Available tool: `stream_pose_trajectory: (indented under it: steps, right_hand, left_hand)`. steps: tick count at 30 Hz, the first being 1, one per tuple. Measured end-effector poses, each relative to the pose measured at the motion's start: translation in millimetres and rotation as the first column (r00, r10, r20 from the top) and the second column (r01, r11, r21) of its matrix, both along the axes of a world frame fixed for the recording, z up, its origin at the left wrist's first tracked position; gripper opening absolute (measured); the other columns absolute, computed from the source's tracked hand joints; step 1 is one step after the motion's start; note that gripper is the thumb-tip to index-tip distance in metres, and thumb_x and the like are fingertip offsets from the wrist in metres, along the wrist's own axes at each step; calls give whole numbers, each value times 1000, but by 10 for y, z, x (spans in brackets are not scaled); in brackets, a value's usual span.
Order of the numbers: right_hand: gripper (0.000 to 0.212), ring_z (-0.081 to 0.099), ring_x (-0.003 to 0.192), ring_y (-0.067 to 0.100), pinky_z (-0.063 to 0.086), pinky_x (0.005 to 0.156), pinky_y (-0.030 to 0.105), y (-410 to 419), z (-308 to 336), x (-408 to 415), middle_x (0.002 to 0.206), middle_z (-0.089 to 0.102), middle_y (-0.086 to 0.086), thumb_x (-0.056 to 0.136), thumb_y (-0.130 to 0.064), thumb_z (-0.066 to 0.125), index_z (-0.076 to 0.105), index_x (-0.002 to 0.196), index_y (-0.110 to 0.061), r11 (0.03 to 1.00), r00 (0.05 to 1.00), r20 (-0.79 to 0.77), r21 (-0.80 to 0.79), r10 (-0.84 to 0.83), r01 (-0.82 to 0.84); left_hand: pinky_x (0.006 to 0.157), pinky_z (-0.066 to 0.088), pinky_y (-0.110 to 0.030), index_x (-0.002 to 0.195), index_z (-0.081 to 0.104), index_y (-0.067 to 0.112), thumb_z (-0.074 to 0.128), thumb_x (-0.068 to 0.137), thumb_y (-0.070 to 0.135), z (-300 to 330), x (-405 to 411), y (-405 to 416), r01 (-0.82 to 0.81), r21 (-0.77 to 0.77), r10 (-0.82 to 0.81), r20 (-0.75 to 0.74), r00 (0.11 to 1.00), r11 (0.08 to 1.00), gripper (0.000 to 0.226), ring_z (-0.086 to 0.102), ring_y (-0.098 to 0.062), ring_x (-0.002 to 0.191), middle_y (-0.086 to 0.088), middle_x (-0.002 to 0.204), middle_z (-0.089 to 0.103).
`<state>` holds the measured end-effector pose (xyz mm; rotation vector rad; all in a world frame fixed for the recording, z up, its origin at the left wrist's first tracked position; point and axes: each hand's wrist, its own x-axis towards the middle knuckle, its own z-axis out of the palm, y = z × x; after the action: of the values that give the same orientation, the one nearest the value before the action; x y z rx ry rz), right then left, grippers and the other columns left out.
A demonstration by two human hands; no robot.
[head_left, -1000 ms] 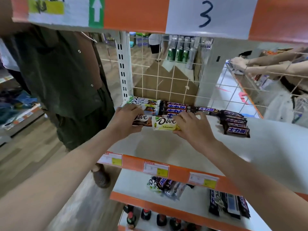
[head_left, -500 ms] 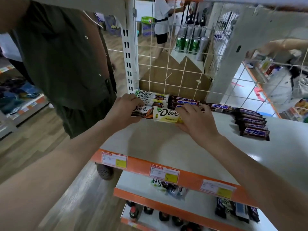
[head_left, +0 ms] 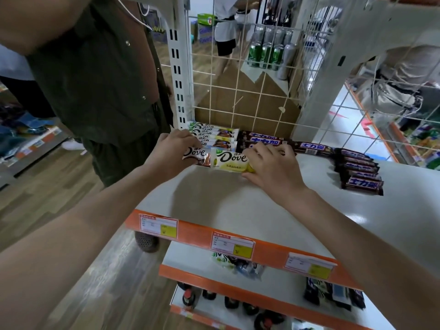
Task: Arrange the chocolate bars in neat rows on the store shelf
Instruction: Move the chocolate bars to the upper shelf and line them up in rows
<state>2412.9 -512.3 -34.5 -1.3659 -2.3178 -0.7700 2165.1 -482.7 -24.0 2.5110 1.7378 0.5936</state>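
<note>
A: What is the right hand (head_left: 271, 166) doing?

B: Its fingers (head_left: 264, 151) are curled over the right end of the pale yellow glossy-wrapped Dove bar (head_left: 229, 160), thumb low at the front edge, so it grips that end. The bar lies flat near the back left of the white smooth shelf (head_left: 262, 208).

A: And the left hand (head_left: 176, 148)?

B: Fingers bent down over the dark brown glossy-wrapped Dove bar (head_left: 194, 154), covering its left end and pinching it. That bar lies just left of the yellow one, their ends touching or overlapping; I cannot tell which.

A: What lies behind them?

B: A stack of white-and-brown Dove bars (head_left: 214, 135), long and flat, against the white wire grid back panel (head_left: 250, 91). Beside it on the right is a row of dark brown Snickers-type bars with blue lettering (head_left: 285, 144), shiny film wrappers, lying lengthwise. Further right, 1 column of the same dark bars (head_left: 359, 171) runs toward the front, each slightly askew.

A: The shelf front?

B: An orange strip (head_left: 195, 231) carrying 3 white-and-yellow paper price tags (head_left: 232, 245). A person in dark green clothing (head_left: 95, 75) stands at the left end of the shelf.
</note>
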Motion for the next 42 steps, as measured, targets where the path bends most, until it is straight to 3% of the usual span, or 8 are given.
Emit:
stream_pose_trajectory:
  steps: [11, 16, 29, 34, 42]
  right_hand:
    - [50, 62, 76, 22, 43, 69, 32, -7, 41, -296, 90, 65, 4, 63, -46, 80, 67, 100, -14, 999, 999, 13, 23, 38, -38]
    - [47, 62, 75, 20, 43, 68, 32, 58, 19, -512, 87, 64, 2, 61, -49, 79, 67, 91, -15, 999, 997, 60, 15, 43, -44]
    - [47, 63, 75, 21, 45, 66, 32, 217, -36, -897, 84, 65, 1, 57, -48, 82, 67, 86, -15, 997, 997, 22, -48, 69, -68]
    - [48, 63, 79, 24, 45, 65, 33, 216, -69, -880, 88, 65, 3, 59, -48, 81, 66, 89, -15, 993, 996, -15, -87, 84, -85]
    - [45, 62, 82, 27, 47, 57, 33, 137, -91, -612, 97, 63, 7, 63, -39, 79, 65, 96, -13, 982, 994, -99, -173, 54, -71]
  left_hand:
    - [99, 29, -38, 122, 55, 25, 72, 78, 34, 45, -190, -60, -16, -7, 16, -21, 1000, 1000, 48, 42, -21, 119, -1, 125, 52]
    - [102, 28, -39, 128, 50, 27, 75, 75, 36, 27, -370, -102, -45, -57, 41, -63, 997, 997, 59, 38, -21, 123, 1, 129, 48]
    - [107, 25, -40, 131, 44, 31, 77, 69, 43, 90, -481, -127, -73, -113, 67, -56, 996, 991, 71, 35, -18, 128, 4, 135, 44]
    - [102, 27, -37, 129, 46, 32, 74, 71, 48, 9, -435, -97, -41, -108, 34, -67, 997, 993, 66, 36, -16, 124, 5, 132, 44]
    - [101, 28, -37, 121, 54, 32, 71, 78, 39, -10, -369, -70, 1, -95, -4, -34, 999, 995, 47, 39, -15, 121, 5, 128, 47]
